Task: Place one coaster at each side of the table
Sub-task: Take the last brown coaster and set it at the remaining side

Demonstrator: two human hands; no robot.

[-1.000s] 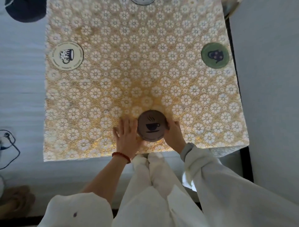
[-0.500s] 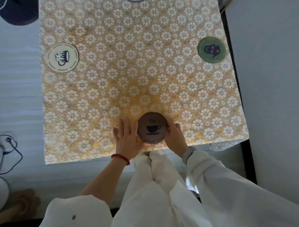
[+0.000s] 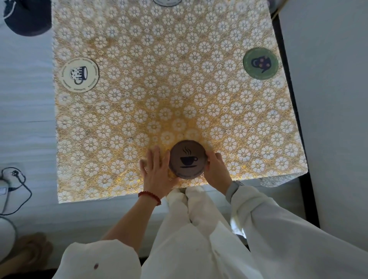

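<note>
A brown coaster point(image 3: 187, 159) with a steaming cup drawing lies near the table's point(image 3: 159, 83) front edge. My left hand point(image 3: 157, 173) touches its left rim with fingers spread flat. My right hand point(image 3: 216, 171) cups its right rim. A white coaster point(image 3: 80, 75) with a mug print lies at the left side. At the right side lies a green coaster point(image 3: 260, 63). A fourth coaster point(image 3: 167, 1) peeks in at the far edge, mostly cut off by the frame. The table wears a gold cloth with white flowers.
A dark round object point(image 3: 27, 17) sits on the floor beyond the table's far left corner. A cable and plug point(image 3: 14, 179) lie on the floor at the left. A pale wall or panel point(image 3: 328, 99) runs close along the table's right side. My white-clad legs are below the front edge.
Both hands stay at the brown coaster's rims. The view has shifted slightly, and the coaster's place on the cloth looks the same.
</note>
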